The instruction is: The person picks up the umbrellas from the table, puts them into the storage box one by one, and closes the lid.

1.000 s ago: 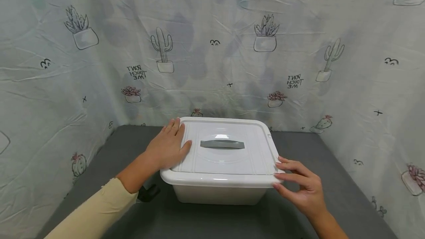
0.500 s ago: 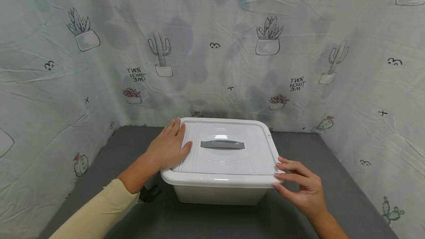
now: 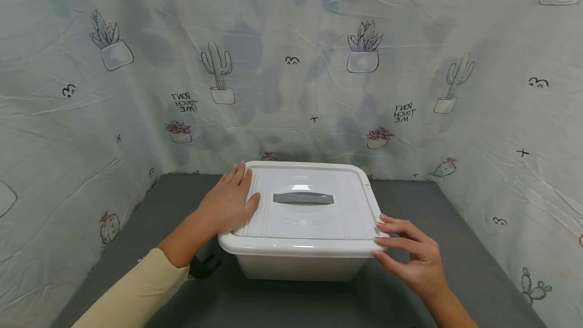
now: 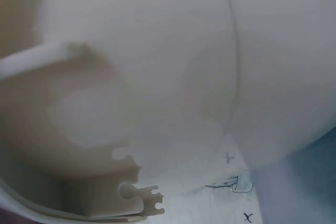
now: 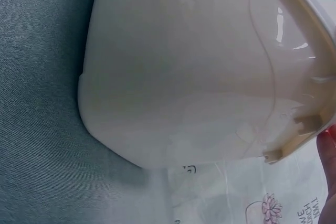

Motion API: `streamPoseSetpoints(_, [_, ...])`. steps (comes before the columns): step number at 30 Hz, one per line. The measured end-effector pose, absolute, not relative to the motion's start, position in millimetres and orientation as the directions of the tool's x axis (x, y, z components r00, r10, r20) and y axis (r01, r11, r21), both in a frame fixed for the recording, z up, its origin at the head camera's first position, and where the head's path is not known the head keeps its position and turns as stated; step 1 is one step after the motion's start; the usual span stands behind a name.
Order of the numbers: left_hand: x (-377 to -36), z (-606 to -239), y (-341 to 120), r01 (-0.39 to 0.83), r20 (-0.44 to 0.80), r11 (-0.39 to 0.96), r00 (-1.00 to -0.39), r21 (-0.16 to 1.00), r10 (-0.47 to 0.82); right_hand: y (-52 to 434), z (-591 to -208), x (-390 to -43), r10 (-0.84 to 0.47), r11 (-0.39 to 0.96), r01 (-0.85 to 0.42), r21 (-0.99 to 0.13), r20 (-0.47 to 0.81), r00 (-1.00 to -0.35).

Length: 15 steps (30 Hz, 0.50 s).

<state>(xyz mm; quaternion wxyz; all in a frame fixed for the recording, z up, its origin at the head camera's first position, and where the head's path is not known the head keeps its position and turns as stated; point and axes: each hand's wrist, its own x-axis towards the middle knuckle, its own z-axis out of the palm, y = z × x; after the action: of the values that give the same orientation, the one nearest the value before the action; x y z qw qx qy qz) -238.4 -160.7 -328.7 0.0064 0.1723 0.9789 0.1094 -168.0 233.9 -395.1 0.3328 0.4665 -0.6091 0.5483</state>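
A white plastic storage box stands on the grey tabletop, covered by a white lid with a grey handle across its middle. My left hand lies flat along the lid's left edge, fingers straight and pointing away, thumb spread over the top. At the front right corner, my right hand holds the lid's rim, several fingertips on top and the thumb at the front edge. Both wrist views look at the box wall from close by, under the lid's overhanging rim. The inside of the box is hidden.
The grey tabletop runs back to a hanging pale curtain printed with cacti, which also encloses both sides. A black piece shows below the left wrist, beside the box.
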Motion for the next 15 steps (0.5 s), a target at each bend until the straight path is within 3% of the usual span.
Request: streamPoseSetpoints(15, [-242,-322,-175,0.3,0.078,0.862,-0.952,0.409,0.295,249,-383,-181,-0.236,0.071,-0.932,-0.355,0.902,-0.361])
